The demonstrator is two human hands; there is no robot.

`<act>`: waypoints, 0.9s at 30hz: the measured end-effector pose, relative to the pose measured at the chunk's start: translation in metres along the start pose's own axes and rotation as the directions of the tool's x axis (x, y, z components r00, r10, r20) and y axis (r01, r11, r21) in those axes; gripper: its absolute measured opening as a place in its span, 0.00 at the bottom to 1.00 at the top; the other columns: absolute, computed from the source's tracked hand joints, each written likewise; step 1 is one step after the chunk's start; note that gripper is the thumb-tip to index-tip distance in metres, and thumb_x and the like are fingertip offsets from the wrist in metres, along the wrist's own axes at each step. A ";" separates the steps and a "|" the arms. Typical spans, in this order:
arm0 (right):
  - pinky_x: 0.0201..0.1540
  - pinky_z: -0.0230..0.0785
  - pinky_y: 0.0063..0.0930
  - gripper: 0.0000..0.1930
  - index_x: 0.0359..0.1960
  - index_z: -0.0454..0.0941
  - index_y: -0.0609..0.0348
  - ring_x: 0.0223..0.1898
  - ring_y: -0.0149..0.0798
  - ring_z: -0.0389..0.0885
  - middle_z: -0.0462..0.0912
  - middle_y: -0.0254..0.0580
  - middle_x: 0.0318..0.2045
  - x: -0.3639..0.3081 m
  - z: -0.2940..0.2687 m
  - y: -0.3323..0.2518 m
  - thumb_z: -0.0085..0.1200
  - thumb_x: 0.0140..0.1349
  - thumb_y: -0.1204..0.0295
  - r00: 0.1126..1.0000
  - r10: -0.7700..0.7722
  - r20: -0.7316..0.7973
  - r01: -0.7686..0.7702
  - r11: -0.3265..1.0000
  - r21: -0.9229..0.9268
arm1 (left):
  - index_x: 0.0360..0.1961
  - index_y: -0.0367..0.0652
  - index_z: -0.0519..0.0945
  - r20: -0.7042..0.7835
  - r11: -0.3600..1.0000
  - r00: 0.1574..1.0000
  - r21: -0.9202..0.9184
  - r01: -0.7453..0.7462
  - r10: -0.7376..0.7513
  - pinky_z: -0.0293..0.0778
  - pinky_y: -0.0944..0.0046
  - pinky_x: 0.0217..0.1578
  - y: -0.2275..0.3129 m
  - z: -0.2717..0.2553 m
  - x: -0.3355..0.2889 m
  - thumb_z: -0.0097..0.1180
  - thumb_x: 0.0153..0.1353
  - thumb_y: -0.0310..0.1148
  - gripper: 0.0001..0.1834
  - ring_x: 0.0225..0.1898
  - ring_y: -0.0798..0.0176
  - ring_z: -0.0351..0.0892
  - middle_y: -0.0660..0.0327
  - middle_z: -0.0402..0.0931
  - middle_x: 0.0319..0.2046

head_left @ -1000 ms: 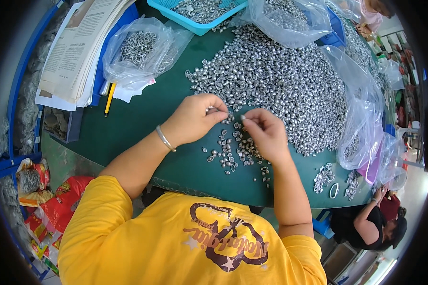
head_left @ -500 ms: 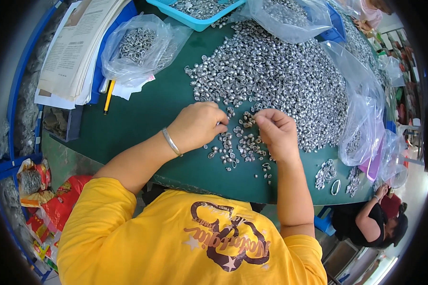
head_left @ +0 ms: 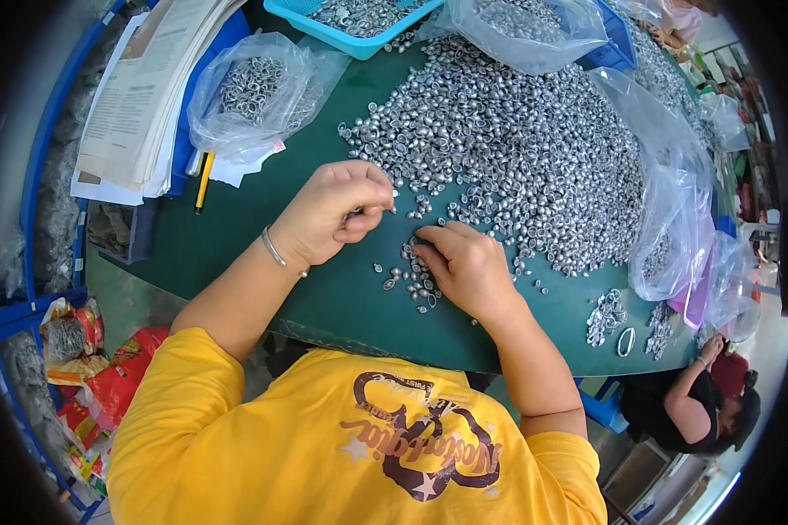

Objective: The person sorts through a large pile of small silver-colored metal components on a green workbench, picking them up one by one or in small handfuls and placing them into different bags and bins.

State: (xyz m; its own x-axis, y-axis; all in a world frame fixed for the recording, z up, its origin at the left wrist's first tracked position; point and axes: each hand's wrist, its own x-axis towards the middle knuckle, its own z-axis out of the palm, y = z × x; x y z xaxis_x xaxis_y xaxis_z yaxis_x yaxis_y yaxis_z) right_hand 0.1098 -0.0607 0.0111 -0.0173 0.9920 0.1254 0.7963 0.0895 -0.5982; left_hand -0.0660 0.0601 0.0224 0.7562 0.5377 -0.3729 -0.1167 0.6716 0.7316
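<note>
Small silver-grey oval metal pieces lie in a large heap point(head_left: 534, 166) on the green table. A small loose group of them point(head_left: 420, 284) lies nearer me, beside my right hand. My left hand point(head_left: 341, 210) hovers left of the heap with its fingers curled in. A small metal piece shows at its fingertips, and something dark shows within the curled fingers. My right hand point(head_left: 464, 267) is down at the small group, thumb and forefinger close together at its upper edge. Whatever lies between those fingertips is too small to make out.
A blue-green basket point(head_left: 363, 44) of pieces stands at the far edge. Clear plastic bags point(head_left: 674, 219) lie around the heap; another bag point(head_left: 263, 92) holds metal rings. Papers point(head_left: 136, 114) and a yellow pen point(head_left: 204, 184) are at left. A co-worker point(head_left: 696, 402) sits at right.
My left hand has lifted away from the small group, up and to the left. My right hand has moved left and down over the group, now covering part of it.
</note>
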 end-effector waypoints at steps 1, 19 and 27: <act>0.26 0.71 0.38 0.05 0.30 0.80 0.56 0.24 0.47 0.78 0.77 0.42 0.23 0.000 0.001 -0.001 0.57 0.55 0.69 1.000 -0.021 0.007 0.021 0.999 -0.045 | 0.29 0.36 0.77 -0.070 0.991 0.998 0.135 0.007 0.003 0.59 0.77 0.15 -0.001 0.002 -0.001 0.54 0.57 0.26 0.04 0.20 0.75 0.66 0.66 0.69 0.17; 0.29 0.72 0.35 0.04 0.30 0.80 0.57 0.26 0.47 0.78 0.79 0.43 0.25 -0.007 -0.012 0.027 0.59 0.52 0.74 0.991 0.059 -0.119 -0.070 0.993 -0.090 | 0.30 0.41 0.83 0.212 0.324 0.875 0.870 -0.372 0.436 0.70 0.68 0.26 -0.026 0.020 -0.008 0.62 0.50 0.26 0.05 0.24 0.62 0.75 0.59 0.76 0.23; 0.18 0.53 0.16 0.04 0.33 0.76 0.65 0.18 0.21 0.64 0.75 0.30 0.22 -0.024 -0.042 0.044 0.53 0.55 0.82 0.931 0.272 0.242 -0.284 0.125 0.951 | 0.29 0.47 0.83 0.583 0.098 0.751 0.766 -0.635 0.309 0.72 0.64 0.25 -0.051 0.032 -0.029 0.63 0.48 0.30 0.05 0.24 0.61 0.75 0.63 0.72 0.20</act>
State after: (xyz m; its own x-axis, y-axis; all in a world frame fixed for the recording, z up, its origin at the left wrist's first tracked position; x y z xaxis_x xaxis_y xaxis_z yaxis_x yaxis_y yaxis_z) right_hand 0.1710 -0.0841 0.0148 0.0541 0.9698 -0.2379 -0.4701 -0.1855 -0.8629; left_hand -0.0613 -0.0062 0.0139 0.9076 0.3143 0.2784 0.0019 -0.6662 0.7458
